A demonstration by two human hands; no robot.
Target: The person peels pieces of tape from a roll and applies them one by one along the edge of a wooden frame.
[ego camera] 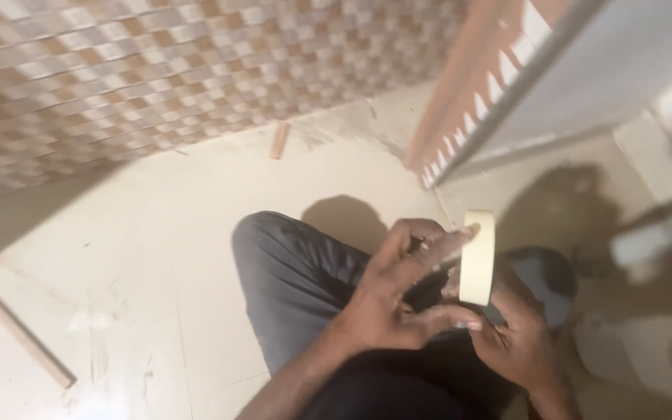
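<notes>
Cream floor, both hands (crouched) gripping tape roll (477,257)

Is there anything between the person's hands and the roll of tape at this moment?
Nothing visible. The left hand and the right hand both already touch the cream roll of tape, held on edge above the person's knee. The left fingers lie across its near rim. The white paper roll stands apart on the floor.

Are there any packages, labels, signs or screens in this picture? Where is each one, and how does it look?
None show: no package, label, sign or screen.
Nearest in kind: a cream roll of masking tape, upright, held between left hand and right hand.
A white paper roll lies at the lower right on the floor.
</notes>
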